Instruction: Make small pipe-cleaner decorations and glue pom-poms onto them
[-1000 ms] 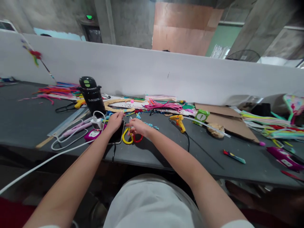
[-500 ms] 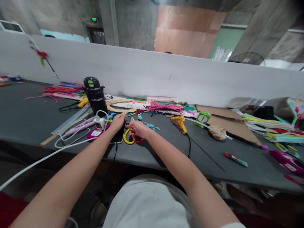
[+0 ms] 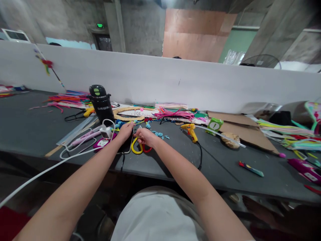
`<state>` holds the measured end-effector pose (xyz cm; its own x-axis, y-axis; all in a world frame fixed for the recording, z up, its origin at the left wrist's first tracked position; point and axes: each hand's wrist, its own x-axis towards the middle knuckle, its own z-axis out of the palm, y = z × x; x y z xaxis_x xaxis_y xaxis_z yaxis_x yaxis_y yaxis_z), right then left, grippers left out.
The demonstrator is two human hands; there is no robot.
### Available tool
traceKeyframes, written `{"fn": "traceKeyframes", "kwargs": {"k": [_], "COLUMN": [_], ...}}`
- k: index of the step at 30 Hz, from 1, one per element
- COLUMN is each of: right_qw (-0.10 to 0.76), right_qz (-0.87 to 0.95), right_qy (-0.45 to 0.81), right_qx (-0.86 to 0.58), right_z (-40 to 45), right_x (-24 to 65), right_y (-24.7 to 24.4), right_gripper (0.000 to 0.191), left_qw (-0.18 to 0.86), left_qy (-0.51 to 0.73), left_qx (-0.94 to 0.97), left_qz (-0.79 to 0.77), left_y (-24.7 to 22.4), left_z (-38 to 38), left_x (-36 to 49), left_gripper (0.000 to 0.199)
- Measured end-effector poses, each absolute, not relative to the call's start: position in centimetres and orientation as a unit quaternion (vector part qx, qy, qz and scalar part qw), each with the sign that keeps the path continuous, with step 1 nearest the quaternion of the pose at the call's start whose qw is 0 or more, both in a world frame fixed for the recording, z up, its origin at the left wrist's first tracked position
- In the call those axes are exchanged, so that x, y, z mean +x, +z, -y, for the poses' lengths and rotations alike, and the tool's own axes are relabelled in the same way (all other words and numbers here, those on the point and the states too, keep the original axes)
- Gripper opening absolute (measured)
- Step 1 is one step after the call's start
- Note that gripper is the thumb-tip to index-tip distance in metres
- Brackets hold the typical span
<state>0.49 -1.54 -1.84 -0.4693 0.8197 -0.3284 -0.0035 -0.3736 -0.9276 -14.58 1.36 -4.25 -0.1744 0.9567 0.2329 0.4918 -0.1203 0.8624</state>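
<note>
My left hand is over the upper part of a dark phone, its fingers pinched together near a yellow-and-blue fuzzy strip. What sits in the pinch is too small to tell. Close beside it, my right hand has its fingers curled and pressed together; whatever they hold is hidden. Under this hand are scissors with a yellow handle loop and a red one, handles toward me. I cannot tell whether the right fingers grip them. Small light-blue fuzzy snippets lie just right of my hands.
A black bottle and a white charger with cables stand left. To the right lie a yellow glue gun, a green box, cardboard and a utility knife. Pink pipe cleaners lie along the white partition.
Both hands stay almost in place, with the fingers shifting slightly. The whole view has tilted a little, so the table and its things sit slightly lower.
</note>
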Motion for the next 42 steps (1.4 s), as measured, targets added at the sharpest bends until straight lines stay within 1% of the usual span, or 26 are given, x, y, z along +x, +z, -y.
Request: {"fn": "traceKeyframes", "kwargs": {"k": [5,8,11,15,18,21,24,26,29,33,36,38,42], "right_qw": [0.286,0.281,0.283,0.29,0.329,0.353,0.339,0.34,0.378,0.43,0.481,0.506,0.512], "right_qz": [0.466,0.461,0.463,0.461,0.467,0.506,0.565,0.61,0.641,0.66,0.65,0.648,0.677], "right_qy": [0.724,0.737,0.735,0.725,0.698,0.661,0.594,0.545,0.501,0.45,0.428,0.409,0.347], "right_qx": [-0.422,-0.406,-0.407,-0.422,-0.432,-0.426,-0.461,-0.464,-0.442,-0.421,-0.403,-0.397,-0.399], "right_z": [1.5,1.5,1.4,1.4,1.6,1.7,2.0,2.3,2.6,2.4,2.1,2.0,2.3], "right_x": [0.7,0.9,0.8,0.9,2.3,5.2,9.2,12.0,15.7,19.1,20.4,20.7,20.7], "right_y": [-1.6,-1.5,-1.4,-0.9,-0.3,0.2,0.4,0.5,0.4,-0.4,-1.5,-2.1,-2.5], "right_gripper": [0.007,0.011,0.014,0.008,0.005,0.014,0.022,0.022,0.02,0.027,0.038,0.043,0.046], "left_qw": [0.254,0.246,0.245,0.238,0.195,0.125,0.105,0.135,0.176,0.284,0.369,0.404,0.436], "left_qy": [0.453,0.448,0.452,0.447,0.404,0.374,0.393,0.417,0.444,0.409,0.394,0.385,0.366], "left_qx": [0.592,0.589,0.588,0.602,0.636,0.67,0.686,0.7,0.721,0.758,0.741,0.732,0.729], "left_qz": [-0.616,-0.626,-0.625,-0.617,-0.627,-0.629,-0.603,-0.563,-0.502,-0.422,-0.4,-0.391,-0.379], "left_y": [-4.5,-4.6,-4.5,-4.2,-3.9,-3.2,-2.1,-1.1,0.4,1.4,1.1,0.4,-1.1], "left_z": [-1.6,-1.8,-1.9,-1.7,-1.3,-0.6,0.4,0.9,1.3,1.0,0.4,0.1,0.4], "left_x": [-14.7,-14.8,-14.8,-14.7,-14.3,-13.3,-11.6,-9.9,-6.7,-2.3,0.2,1.1,1.3], "left_gripper": [0.063,0.065,0.062,0.057,0.053,0.051,0.048,0.046,0.044,0.047,0.049,0.049,0.051]}}
